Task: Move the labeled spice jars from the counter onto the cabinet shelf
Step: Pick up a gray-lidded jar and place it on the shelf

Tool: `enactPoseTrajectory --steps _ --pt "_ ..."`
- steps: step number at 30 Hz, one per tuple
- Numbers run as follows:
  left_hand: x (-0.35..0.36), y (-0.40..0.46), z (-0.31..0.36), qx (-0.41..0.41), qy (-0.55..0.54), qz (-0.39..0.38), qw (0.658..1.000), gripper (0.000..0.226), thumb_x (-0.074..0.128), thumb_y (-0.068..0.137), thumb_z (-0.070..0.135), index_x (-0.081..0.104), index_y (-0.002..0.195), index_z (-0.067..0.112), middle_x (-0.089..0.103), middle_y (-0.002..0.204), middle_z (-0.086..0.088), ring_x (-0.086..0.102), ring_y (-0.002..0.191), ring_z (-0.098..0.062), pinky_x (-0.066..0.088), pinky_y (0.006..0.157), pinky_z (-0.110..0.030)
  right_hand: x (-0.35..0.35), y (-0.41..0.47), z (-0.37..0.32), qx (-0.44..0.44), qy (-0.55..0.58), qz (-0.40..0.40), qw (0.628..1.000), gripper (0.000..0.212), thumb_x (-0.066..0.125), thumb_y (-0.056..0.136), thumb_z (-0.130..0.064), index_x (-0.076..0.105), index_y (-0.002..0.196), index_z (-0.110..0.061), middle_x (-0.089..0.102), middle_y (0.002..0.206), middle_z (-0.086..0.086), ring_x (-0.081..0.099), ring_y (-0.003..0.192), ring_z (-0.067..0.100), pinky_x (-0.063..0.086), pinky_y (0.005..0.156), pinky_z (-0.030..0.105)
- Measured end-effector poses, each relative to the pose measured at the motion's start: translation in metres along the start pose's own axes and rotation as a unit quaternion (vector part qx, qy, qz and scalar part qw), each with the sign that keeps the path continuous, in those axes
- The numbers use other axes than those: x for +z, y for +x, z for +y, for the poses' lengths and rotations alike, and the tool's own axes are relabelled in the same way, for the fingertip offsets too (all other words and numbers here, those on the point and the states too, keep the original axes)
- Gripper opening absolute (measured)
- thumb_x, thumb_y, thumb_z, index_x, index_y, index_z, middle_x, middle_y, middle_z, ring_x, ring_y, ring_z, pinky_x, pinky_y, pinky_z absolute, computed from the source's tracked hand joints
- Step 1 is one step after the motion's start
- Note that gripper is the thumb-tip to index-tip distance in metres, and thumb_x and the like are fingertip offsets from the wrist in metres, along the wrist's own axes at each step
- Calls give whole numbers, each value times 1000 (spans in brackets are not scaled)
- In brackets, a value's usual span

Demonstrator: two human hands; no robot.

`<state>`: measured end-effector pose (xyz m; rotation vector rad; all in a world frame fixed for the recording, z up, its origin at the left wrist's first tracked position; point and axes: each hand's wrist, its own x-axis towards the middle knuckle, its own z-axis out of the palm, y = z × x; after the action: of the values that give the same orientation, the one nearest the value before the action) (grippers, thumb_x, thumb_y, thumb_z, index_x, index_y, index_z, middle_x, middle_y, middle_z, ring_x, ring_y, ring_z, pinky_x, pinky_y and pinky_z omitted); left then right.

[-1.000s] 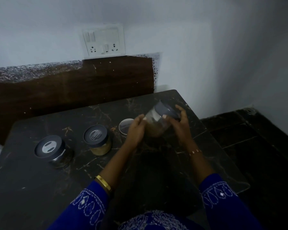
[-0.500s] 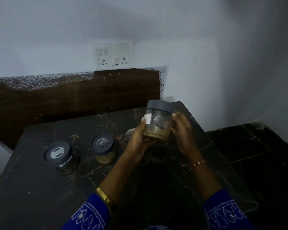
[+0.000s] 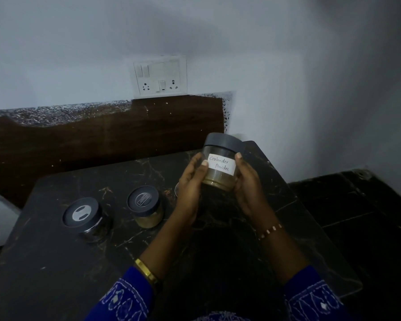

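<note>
A clear jar (image 3: 221,158) with a grey lid and brownish powder is held upright above the dark marble counter (image 3: 56,262). Its white label reads "Coriander Powder" and faces me. My left hand (image 3: 190,181) grips its left side and my right hand (image 3: 245,179) grips its right side. Two more grey-lidded jars stand on the counter to the left: one with yellowish powder (image 3: 146,206) and a darker one (image 3: 85,218). A third jar's rim (image 3: 177,188) peeks out behind my left hand, mostly hidden.
A white switch and socket plate (image 3: 159,76) is on the wall above a brown backsplash (image 3: 102,135). The counter ends at its right edge above a dark tiled floor (image 3: 357,216). No cabinet shelf is in view.
Both hands raised the jar and turned it from tilted to upright, bringing its label round to face me. The view tilted upward a little.
</note>
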<state>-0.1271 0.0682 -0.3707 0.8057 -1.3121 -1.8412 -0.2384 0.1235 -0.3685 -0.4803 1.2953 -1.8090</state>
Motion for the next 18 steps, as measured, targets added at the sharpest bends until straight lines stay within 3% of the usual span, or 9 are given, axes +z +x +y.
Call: enactPoseTrajectory --steps 2,8,12,15,18 --pt "-2 -1 -1 -5 -14 -18 1000 45 45 95 26 38 139 18 51 137 -11 57 114 -23 55 68 -15 0 -1 -1 -3 -7 -3 1000 36 44 95 -33 54 121 -11 63 118 16 61 108 30 53 85 39" --pt "-2 -1 4 9 -55 -27 998 44 44 95 20 40 138 14 55 132 -13 62 101 -16 55 69 -18 2 -2 -7 -16 -5 -29 999 34 42 97 -28 54 121 -6 66 107 11 65 95 21 57 73 29" --pt "-1 3 13 38 -34 -27 998 43 44 95 18 40 138 13 57 126 -10 60 103 -17 54 79 -23 9 0 -16 -25 9 -50 998 41 42 97 -27 49 128 -2 61 120 19 62 105 26 56 80 33" --pt "-1 12 31 62 -33 -32 997 43 43 95 16 39 138 11 55 130 -15 55 114 -28 47 95 -41 20 4 -31 -51 5 -91 995 34 42 97 -23 52 124 -6 63 114 12 61 105 23 53 87 39" --pt "-2 24 64 107 2 -48 993 46 43 96 16 35 141 12 51 136 -16 52 122 -28 45 100 -41 38 14 -59 -92 -22 -134 986 23 49 94 -16 54 116 -13 64 109 7 61 104 21 49 93 42"
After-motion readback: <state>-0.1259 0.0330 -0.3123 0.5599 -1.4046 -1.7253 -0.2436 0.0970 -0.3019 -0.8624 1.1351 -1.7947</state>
